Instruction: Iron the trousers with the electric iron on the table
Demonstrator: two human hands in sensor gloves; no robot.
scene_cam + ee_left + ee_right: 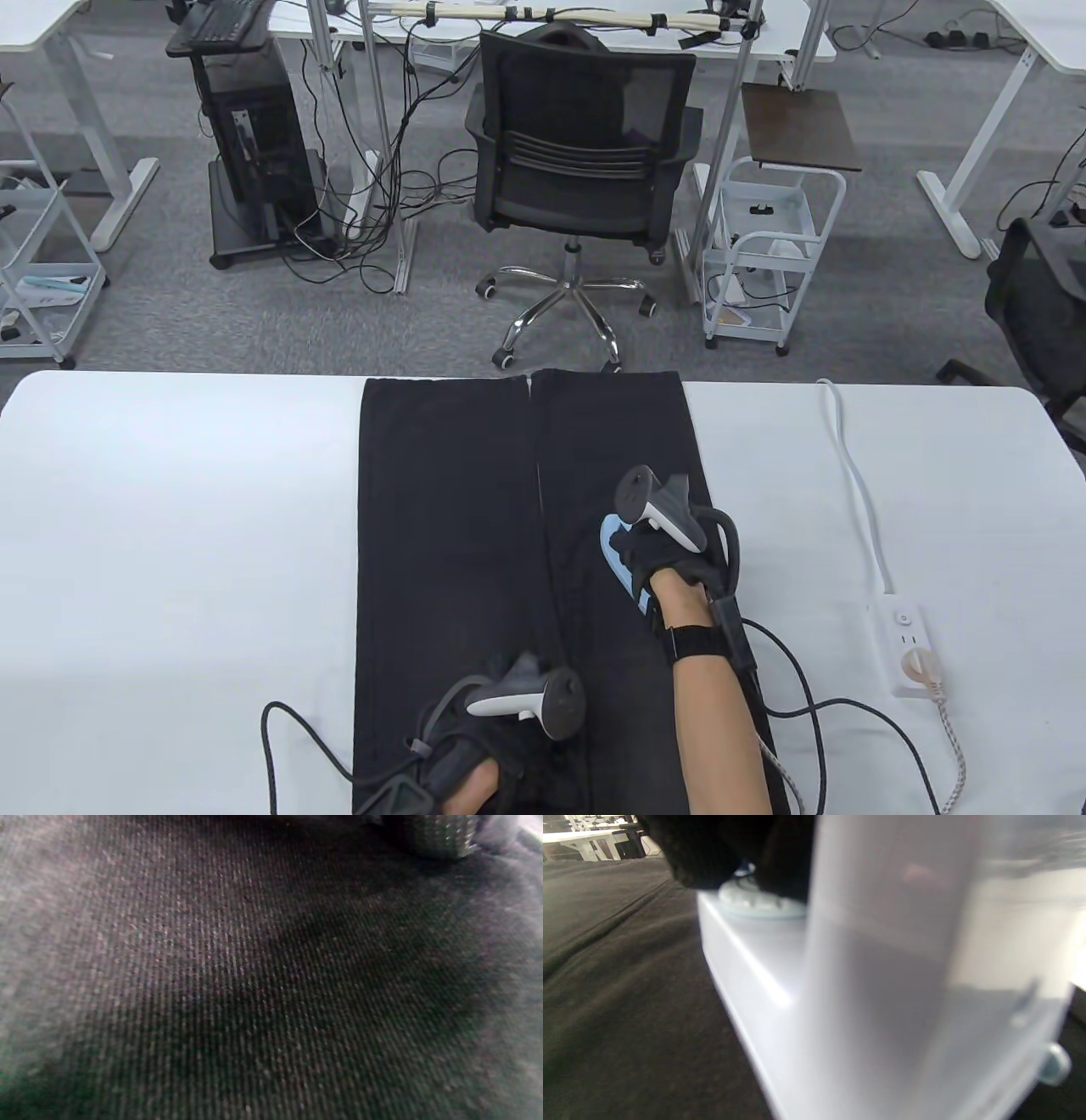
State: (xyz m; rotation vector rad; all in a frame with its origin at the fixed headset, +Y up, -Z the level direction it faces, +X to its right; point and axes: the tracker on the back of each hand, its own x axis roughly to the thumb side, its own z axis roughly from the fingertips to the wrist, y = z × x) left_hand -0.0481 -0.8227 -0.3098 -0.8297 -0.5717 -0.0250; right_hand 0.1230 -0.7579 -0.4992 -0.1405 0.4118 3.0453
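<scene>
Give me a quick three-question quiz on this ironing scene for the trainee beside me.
1. True or false: the electric iron sits on the black trousers' right leg, as the table view shows it.
2. Which hand grips the iron? A) left hand B) right hand C) both hands
3. Fill in: the white power strip lies on the white table, to the ____ of the trousers in the table view.

Key: 1 true; 2 B, while the left hand rests on the trousers near the table's near edge; 3 right.
</scene>
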